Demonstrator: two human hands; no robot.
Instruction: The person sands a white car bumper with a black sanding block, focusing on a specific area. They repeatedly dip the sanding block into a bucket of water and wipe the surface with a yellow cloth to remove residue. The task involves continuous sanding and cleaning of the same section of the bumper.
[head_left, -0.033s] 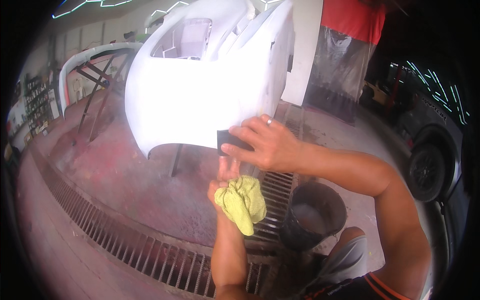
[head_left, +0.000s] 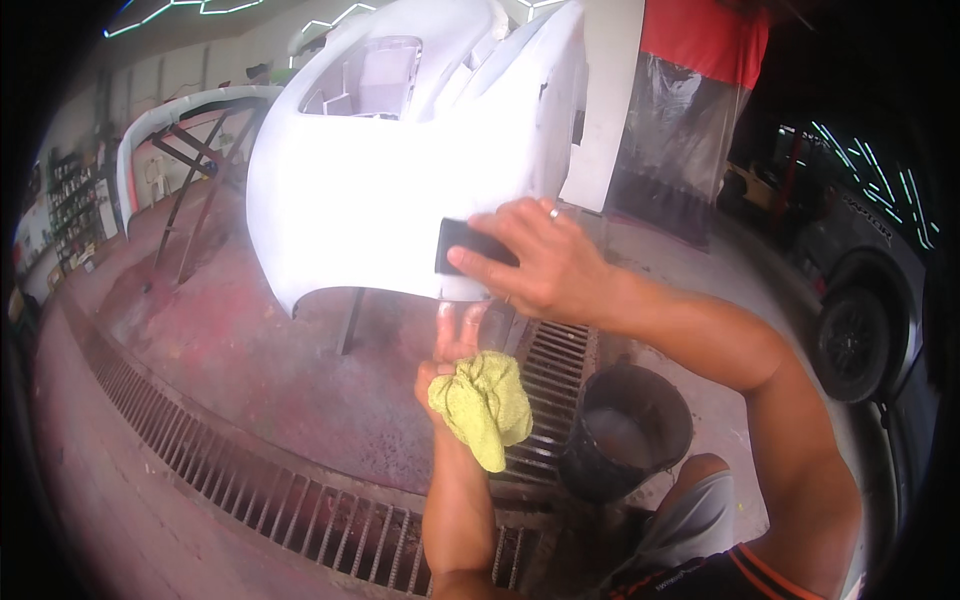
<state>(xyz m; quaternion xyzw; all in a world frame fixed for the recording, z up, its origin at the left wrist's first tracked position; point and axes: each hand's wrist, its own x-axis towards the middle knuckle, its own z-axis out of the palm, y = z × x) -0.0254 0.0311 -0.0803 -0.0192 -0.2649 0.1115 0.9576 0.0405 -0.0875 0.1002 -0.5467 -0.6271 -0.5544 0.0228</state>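
Note:
A large white car body panel [head_left: 360, 210], with a square opening near its top, stands in front of me. My right hand [head_left: 550, 260] is closed around a black sanding block [head_left: 450, 240], which lies flat against the panel near its lower right corner. Just below, my left hand [head_left: 455, 345] reaches up to the panel's bottom edge, two fingertips at the edge. A crumpled yellow-green cloth [head_left: 485, 410] is held in that hand and hangs over the wrist, covering part of the palm.
A black bucket [head_left: 630, 430] holding cloudy water stands by my knee. Metal floor grating [head_left: 300, 520] curves past below. Another curved panel [head_left: 205, 95] rests on a dark stand at left. A grey vehicle [head_left: 865, 270] is parked at right, near a clear plastic curtain [head_left: 670, 150].
My right hand has slid the sanding block upward along the panel, away from the bottom edge, uncovering the left fingertips. My left hand and the cloth stay in place.

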